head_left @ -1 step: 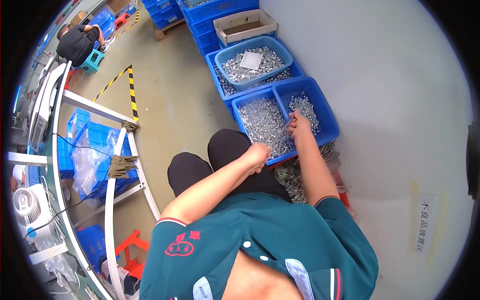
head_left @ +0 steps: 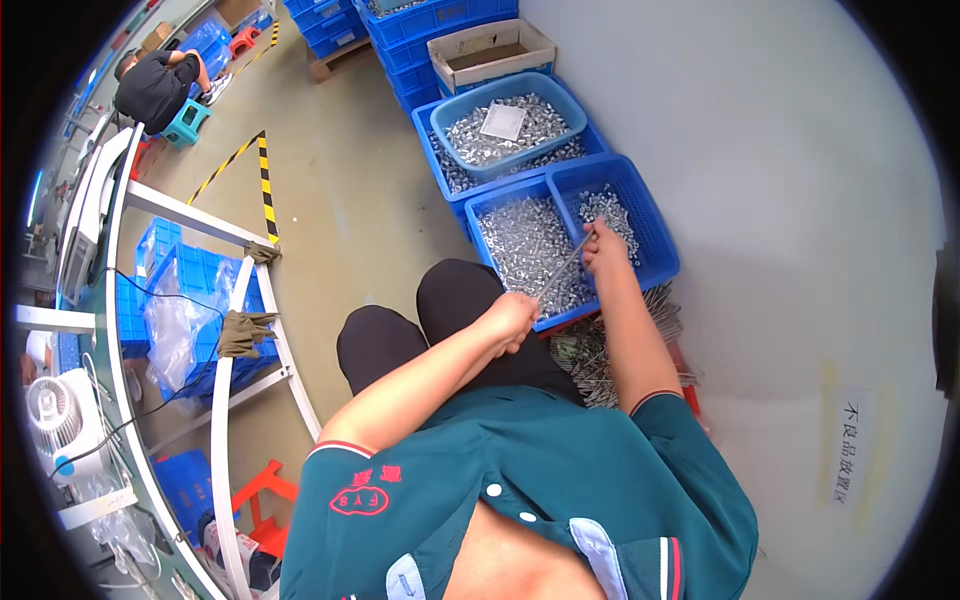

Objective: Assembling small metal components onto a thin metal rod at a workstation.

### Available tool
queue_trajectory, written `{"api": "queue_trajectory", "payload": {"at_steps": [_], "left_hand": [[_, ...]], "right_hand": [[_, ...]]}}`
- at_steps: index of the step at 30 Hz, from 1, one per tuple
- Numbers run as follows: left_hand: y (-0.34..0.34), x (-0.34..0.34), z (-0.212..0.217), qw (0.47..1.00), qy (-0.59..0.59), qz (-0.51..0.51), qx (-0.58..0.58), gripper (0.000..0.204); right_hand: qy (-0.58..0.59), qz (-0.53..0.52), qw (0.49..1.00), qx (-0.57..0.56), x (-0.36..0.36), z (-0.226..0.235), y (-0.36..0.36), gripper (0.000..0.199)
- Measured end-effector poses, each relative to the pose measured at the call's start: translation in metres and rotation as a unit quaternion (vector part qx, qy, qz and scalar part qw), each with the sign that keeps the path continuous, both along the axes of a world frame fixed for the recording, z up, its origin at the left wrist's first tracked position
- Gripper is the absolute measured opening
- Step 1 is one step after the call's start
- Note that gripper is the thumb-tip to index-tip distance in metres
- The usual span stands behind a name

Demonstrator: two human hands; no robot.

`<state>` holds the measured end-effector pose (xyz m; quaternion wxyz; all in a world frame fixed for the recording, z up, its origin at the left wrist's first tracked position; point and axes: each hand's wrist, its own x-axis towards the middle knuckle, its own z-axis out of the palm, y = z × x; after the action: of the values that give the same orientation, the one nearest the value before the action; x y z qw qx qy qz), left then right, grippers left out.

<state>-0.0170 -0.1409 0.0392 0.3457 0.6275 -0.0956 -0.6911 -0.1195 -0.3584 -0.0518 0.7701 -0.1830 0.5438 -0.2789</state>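
Note:
I sit with my knees toward two blue crates on the floor. The left crate (head_left: 492,208) is full of small shiny metal parts, and the right crate (head_left: 650,235) holds fewer. A thin metal rod (head_left: 562,268) runs between my hands. My left hand (head_left: 510,318) is closed on its near end above my knee. My right hand (head_left: 605,250) grips its far end over the divider between the crates. A pile of similar metal rods (head_left: 600,355) lies beside my right thigh.
A round blue basin (head_left: 560,135) of metal parts sits on more blue crates behind, with a cardboard box (head_left: 490,50) beyond. A grey wall (head_left: 780,200) stands right. Left are a white frame bench (head_left: 225,400), a fan (head_left: 58,412), yellow-black floor tape (head_left: 266,185) and another seated person (head_left: 155,88).

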Motion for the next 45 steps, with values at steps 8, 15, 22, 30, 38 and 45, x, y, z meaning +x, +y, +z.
{"api": "queue_trajectory", "payload": {"at_steps": [8, 15, 22, 30, 38, 45], "left_hand": [[0.08, 0.032, 0.026, 0.985, 0.044, 0.1, -0.134, 0.025], [0.122, 0.051, 0.011, 0.963, -0.007, 0.208, -0.173, 0.028], [0.129, 0.045, -0.007, 0.96, -0.035, 0.224, -0.163, 0.026], [0.142, 0.04, -0.031, 0.952, -0.196, 0.161, -0.173, 0.03], [0.143, 0.04, -0.03, 0.92, -0.317, 0.12, -0.195, 0.028], [0.141, 0.037, -0.031, 0.902, -0.369, 0.108, -0.198, 0.028]], "right_hand": [[-0.175, 0.014, 0.977, 0.122, 0.001, 0.013, -0.002, 0.028], [-0.325, -0.001, 0.925, 0.195, 0.03, 0.011, 0.033, 0.021], [-0.154, 0.02, 0.976, 0.15, 0.039, -0.054, 0.047, 0.016], [-0.25, 0.145, 0.952, 0.103, 0.022, -0.031, 0.046, 0.018], [-0.174, 0.197, 0.964, -0.037, 0.041, 0.024, 0.063, 0.027], [-0.266, 0.197, 0.944, 0.009, 0.041, 0.012, 0.053, 0.029]]}}
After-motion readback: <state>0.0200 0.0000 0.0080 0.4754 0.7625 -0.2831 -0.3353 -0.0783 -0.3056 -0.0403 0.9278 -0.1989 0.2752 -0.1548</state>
